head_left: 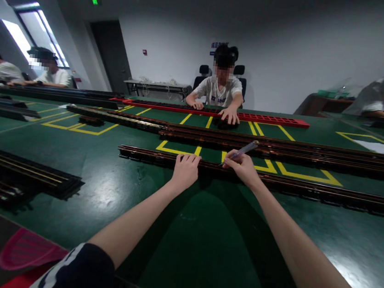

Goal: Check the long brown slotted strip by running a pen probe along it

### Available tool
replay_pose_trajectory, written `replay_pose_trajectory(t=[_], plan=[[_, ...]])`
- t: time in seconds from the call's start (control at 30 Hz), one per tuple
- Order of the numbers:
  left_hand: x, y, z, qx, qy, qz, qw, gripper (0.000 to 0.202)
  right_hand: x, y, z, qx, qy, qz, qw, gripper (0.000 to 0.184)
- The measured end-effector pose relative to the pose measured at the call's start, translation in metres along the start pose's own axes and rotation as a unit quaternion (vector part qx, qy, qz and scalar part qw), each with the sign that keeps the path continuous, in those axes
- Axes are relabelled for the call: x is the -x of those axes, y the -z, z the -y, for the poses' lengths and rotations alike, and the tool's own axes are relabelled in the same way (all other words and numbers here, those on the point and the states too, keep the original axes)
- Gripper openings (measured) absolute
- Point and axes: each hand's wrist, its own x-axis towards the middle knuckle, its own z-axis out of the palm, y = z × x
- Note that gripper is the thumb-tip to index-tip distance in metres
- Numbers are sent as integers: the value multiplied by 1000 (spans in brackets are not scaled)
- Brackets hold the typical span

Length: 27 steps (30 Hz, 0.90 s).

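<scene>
A long dark rail (149, 156) with a reddish-brown sheen lies across the green table in front of me. My left hand (186, 169) is closed over it, fingers curled on its far edge. Just to the right, my right hand (243, 166) grips a slim pen-like tool (245, 149) with a translucent pale shaft, tilted up to the right. Its lower tip points down at the rail between my hands; I cannot tell whether it touches.
Behind the rail lies a bundle of similar rails (281, 149). More dark rails (29, 169) rest at the left. A person (218, 91) opposite reaches over a red slotted frame (274, 120). Yellow tape (177, 151) marks the green table (110, 218). A pink basket (29, 250) stands below its edge.
</scene>
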Motion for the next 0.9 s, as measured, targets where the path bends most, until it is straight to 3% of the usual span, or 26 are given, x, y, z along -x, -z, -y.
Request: replay_pose_trajectory(t=[0.43,0.63,0.9], plan=[[0,2,-1,18,6,11,1000,37,1,0,-1,3,9,2,1000,16],[-1,3,1,31,38,14,999,38,2,0,2,33,9,4,999,14],[0,-1,3,38,60,-30,997,44,1,-1,0,38,7,9,999,13]])
